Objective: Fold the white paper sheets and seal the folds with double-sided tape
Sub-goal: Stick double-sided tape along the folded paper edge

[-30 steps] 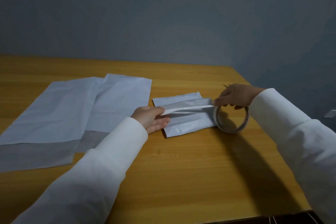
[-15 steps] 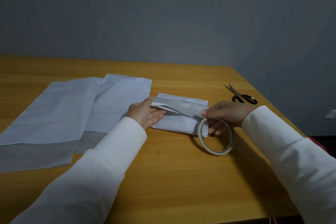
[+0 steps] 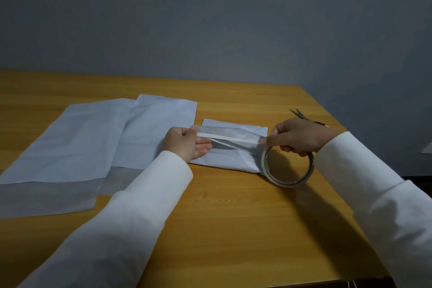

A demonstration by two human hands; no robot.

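As we read the table (image 3: 233, 229) from its left edge, we found two unfolded white sheets (image 3: 77, 138) lying flat and overlapping, set aside there, in our judgement, as stock not yet worked. Just right of them lay the folded sheet (image 3: 224, 157), flat on the wood near the centre. Our left hand (image 3: 187, 145) rested at that sheet's left end, its grip pinching the free end of the tape strip (image 3: 231, 138) between thumb and fingers; we judged this served to anchor the strip while it was drawn taut. That strip ran rightward above the folded paper, lifted off the surface and not yet pressed down. Our right hand (image 3: 301, 136) held the tape roll (image 3: 288, 166), the fingers curled round its upper rim and the thumb pinching where the strip left the roll; the roll's lower edge appeared to touch the table just beside the sheet's right end. Behind that hand the scissors (image 3: 300, 114) lay partly hidden, near enough, we judged, for cutting the strip. Sealing remained undone.
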